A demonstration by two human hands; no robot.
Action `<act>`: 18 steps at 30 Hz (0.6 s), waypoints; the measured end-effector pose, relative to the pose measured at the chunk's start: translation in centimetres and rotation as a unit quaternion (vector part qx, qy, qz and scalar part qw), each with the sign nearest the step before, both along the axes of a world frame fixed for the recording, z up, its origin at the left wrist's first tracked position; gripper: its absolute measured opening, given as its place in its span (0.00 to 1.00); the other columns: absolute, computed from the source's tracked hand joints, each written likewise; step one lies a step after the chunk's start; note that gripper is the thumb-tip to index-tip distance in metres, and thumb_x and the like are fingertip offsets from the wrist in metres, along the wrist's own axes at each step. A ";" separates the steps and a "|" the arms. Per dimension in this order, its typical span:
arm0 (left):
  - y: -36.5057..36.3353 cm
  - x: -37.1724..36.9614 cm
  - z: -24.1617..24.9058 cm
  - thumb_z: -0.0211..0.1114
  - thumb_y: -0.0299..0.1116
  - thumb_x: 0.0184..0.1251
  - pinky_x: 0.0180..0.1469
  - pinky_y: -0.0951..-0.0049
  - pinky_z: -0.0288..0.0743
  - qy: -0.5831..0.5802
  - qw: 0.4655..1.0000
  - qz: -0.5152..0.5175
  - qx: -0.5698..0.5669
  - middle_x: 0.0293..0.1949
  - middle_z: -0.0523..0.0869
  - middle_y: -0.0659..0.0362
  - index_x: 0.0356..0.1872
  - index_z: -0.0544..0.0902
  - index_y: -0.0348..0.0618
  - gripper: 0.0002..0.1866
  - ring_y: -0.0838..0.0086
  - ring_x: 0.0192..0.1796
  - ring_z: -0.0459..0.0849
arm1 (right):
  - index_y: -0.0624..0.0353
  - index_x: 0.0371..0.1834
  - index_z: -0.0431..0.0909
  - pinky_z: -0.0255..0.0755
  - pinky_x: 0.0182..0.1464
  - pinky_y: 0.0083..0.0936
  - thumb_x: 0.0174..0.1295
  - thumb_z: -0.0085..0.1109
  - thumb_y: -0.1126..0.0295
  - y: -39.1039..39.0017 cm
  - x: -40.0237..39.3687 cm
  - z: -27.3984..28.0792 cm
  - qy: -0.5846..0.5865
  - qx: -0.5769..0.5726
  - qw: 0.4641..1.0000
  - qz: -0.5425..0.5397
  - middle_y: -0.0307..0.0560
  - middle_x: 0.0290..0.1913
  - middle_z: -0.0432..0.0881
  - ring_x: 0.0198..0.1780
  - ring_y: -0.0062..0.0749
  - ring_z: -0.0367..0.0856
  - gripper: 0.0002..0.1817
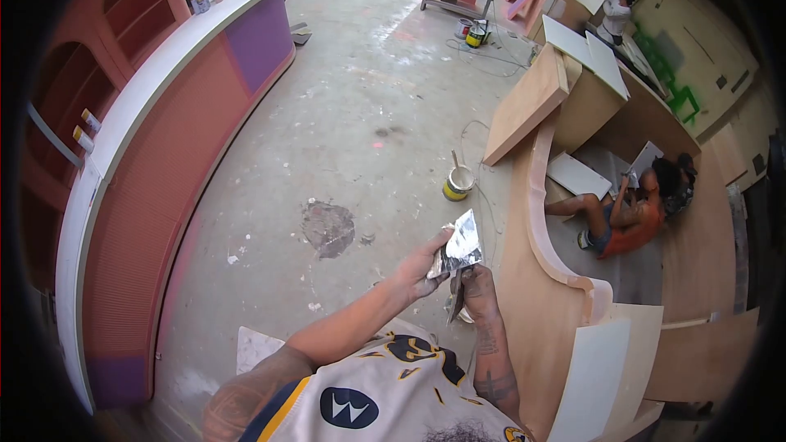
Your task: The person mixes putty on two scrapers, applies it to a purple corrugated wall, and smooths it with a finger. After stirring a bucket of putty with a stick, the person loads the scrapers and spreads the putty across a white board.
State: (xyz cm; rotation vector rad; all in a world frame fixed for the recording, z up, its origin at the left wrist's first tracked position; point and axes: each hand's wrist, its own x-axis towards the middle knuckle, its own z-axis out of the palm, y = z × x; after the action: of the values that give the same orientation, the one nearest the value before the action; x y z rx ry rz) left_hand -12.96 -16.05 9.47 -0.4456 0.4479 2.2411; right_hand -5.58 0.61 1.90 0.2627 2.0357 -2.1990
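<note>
My left hand (427,265) is closed on a shiny, flat metal spreader plate (461,247), which is tilted up in front of my chest and has dark smears near its lower edge. Right beside it, my right hand (480,290) grips a dark, flat-bladed scraper (455,299), its fist just under the plate's lower corner. Much of the scraper is hidden by the fingers. Beyond both hands, an open can of pale filler (458,184) stands on the floor with a stick upright in it.
A long curved counter (196,106), pink and purple with a white top, runs along the left. On the right is a curved wooden counter frame (524,262), with a person in orange (634,225) sitting inside. Another person (614,16) works farther back. Paint cans (475,36) and cables lie ahead.
</note>
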 end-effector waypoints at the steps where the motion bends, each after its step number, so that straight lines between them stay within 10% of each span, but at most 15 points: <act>1: -0.4 -0.2 0.6 0.64 0.43 0.79 0.36 0.77 0.90 0.018 1.000 -0.007 -0.004 0.39 0.92 0.58 0.50 0.83 0.39 0.16 0.75 0.37 0.93 | 0.56 0.43 0.81 0.71 0.31 0.20 0.72 0.62 0.42 0.3 -0.1 -0.2 0.000 0.000 1.000 0.000 0.33 0.34 0.83 0.30 0.19 0.80 0.25; 4: -0.4 0.6 0.9 0.62 0.44 0.80 0.39 0.75 0.90 0.046 0.998 -0.036 -0.015 0.43 0.92 0.57 0.53 0.82 0.38 0.17 0.75 0.41 0.93 | 0.49 0.35 0.76 0.67 0.19 0.19 0.78 0.54 0.47 1.3 -1.0 1.5 -0.027 -0.468 0.876 -0.113 0.34 0.21 0.78 0.17 0.22 0.72 0.19; 6: -0.1 2.2 1.8 0.61 0.43 0.81 0.42 0.73 0.89 0.076 0.990 -0.117 0.004 0.45 0.92 0.56 0.56 0.81 0.37 0.19 0.75 0.42 0.92 | 0.48 0.35 0.76 0.70 0.19 0.20 0.78 0.51 0.45 2.6 -1.8 1.4 0.024 -0.513 0.856 -0.060 0.35 0.16 0.75 0.15 0.23 0.71 0.20; 10: 1.1 3.6 -1.1 0.62 0.45 0.80 0.41 0.74 0.89 0.024 0.993 -0.119 -0.005 0.43 0.92 0.59 0.55 0.83 0.41 0.18 0.76 0.40 0.92 | 0.55 0.41 0.81 0.83 0.42 0.30 0.79 0.53 0.58 0.5 -0.8 3.6 -0.053 -0.364 0.923 -0.113 0.38 0.34 0.85 0.39 0.26 0.87 0.14; 12: 0.2 1.7 -1.9 0.61 0.48 0.80 0.30 0.78 0.85 -0.016 0.997 -0.081 -0.002 0.34 0.91 0.62 0.47 0.85 0.46 0.16 0.79 0.31 0.89 | 0.63 0.38 0.82 0.77 0.43 0.22 0.70 0.56 0.81 -1.1 -0.2 4.2 -0.028 -0.021 0.998 -0.047 0.34 0.36 0.84 0.39 0.15 0.79 0.05; 14: -1.0 0.0 0.4 0.62 0.50 0.80 0.20 0.83 0.76 -0.010 0.997 -0.054 -0.050 0.26 0.85 0.65 0.37 0.82 0.49 0.16 0.82 0.22 0.83 | 0.64 0.39 0.83 0.73 0.41 0.20 0.71 0.56 0.81 -0.1 1.0 2.1 -0.019 0.075 0.997 0.022 0.33 0.36 0.83 0.37 0.14 0.74 0.05; 18: -2.7 0.3 0.6 0.62 0.41 0.79 0.14 0.82 0.53 -0.084 0.976 -0.126 0.160 0.18 0.69 0.66 0.31 0.74 0.47 0.15 0.82 0.14 0.66 | 0.60 0.39 0.83 0.69 0.39 0.17 0.76 0.61 0.66 -1.0 -1.3 6.4 -0.038 -0.086 0.950 -0.297 0.29 0.34 0.81 0.35 0.13 0.72 0.09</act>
State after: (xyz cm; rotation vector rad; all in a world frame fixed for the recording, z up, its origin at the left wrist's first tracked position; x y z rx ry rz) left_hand -12.64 -18.72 10.06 -0.3806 0.0477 1.9642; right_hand -6.93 -0.39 8.33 1.0392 1.8772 -2.6151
